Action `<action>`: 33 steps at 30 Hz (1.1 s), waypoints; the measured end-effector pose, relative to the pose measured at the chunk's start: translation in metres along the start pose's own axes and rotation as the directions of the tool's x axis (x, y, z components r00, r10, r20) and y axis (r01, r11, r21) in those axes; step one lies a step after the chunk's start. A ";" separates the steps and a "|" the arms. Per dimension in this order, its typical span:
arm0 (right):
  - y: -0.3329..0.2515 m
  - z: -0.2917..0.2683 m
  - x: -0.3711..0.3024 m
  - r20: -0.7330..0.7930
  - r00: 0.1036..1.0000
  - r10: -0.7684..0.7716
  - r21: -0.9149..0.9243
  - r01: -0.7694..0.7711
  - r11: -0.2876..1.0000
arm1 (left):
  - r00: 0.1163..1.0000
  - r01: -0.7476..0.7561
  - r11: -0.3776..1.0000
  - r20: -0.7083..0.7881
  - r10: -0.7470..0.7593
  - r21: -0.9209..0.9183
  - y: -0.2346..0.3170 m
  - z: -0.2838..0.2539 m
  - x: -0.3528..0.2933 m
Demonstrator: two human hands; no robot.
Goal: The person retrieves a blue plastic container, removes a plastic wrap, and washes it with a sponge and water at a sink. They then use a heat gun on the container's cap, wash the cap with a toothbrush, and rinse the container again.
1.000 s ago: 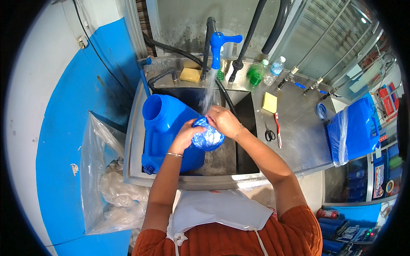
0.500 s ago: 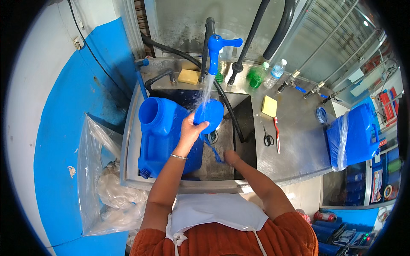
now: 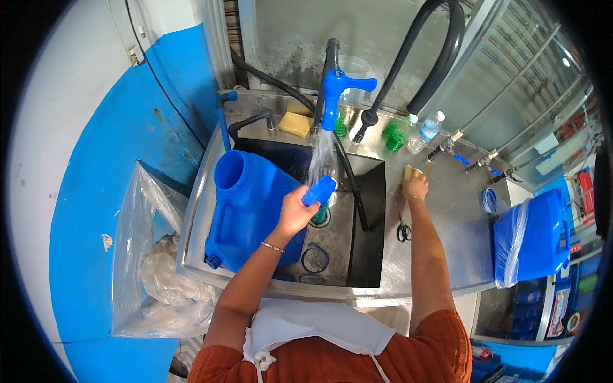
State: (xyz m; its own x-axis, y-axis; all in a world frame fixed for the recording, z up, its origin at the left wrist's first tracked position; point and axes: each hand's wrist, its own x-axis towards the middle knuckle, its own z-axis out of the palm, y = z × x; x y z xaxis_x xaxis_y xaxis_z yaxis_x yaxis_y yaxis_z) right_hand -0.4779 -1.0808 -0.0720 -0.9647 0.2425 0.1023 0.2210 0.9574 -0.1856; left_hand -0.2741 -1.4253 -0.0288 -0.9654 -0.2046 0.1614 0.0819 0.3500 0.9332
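Observation:
Over the sink (image 3: 333, 255), my left hand (image 3: 295, 214) grips a blue round cap (image 3: 321, 190), now tilted edge-on beside the running water. A blue tap (image 3: 333, 96) pours that stream down in front of it. On the steel counter to the right, my right hand (image 3: 415, 186) has its fingers closed on a yellow sponge (image 3: 409, 170), partly hidden by the hand. Left of the cap, a large blue jug (image 3: 255, 214) stands in the sink with its wide mouth uncovered. A thin blue ring (image 3: 315, 258) lies on the sink floor.
Scissors (image 3: 403, 232) lie beside my right forearm. Behind the sink stand a green bottle (image 3: 399, 135), a clear bottle (image 3: 426, 133) and another yellow sponge (image 3: 295, 124). A black hose (image 3: 351, 185) hangs into the sink. A plastic-wrapped blue jug (image 3: 533, 239) stands far right.
My right hand has moved from the sink to the counter and taken hold of the sponge. The cap has tipped out of the stream. The blue strip now lies as a ring in the sink.

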 end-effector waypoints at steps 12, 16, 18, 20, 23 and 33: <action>-0.190 -0.052 -0.189 -0.360 0.769 -0.528 0.790 0.552 0.266 | 0.987 -0.108 0.993 -0.121 0.101 -0.050 -0.006 0.008 -0.003; -0.196 -0.061 -0.181 -0.625 0.311 -0.716 0.465 0.885 -0.022 | 0.966 -0.204 0.976 -0.178 0.188 -0.078 0.005 0.000 -0.012; -0.196 -0.061 -0.178 -0.340 0.688 -0.640 0.820 0.550 0.155 | 0.993 -0.074 0.997 -0.092 0.071 -0.026 0.009 -0.003 -0.016; -0.195 -0.058 -0.178 -0.390 0.719 -0.576 0.790 0.582 0.192 | 0.982 -0.167 0.986 -0.095 0.163 -0.031 0.011 -0.002 -0.014; -0.188 -0.044 -0.177 -0.617 0.348 -0.706 0.426 0.902 0.072 | 0.966 -0.223 0.969 -0.160 0.205 -0.106 0.011 0.005 -0.016; -0.097 -0.003 -0.114 0.367 0.848 -0.383 0.892 -0.204 0.403 | 1.000 -0.006 0.877 -0.024 -0.006 -0.481 0.012 0.039 -0.017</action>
State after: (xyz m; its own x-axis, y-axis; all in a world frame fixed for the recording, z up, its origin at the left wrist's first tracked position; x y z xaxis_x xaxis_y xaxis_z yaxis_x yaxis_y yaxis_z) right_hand -0.3894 -1.2008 -0.0630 -0.9549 -0.2184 -0.2012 0.1588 0.1971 -0.9674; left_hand -0.2666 -1.3815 -0.0330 -0.9598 -0.2282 0.1632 0.1965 -0.1315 0.9717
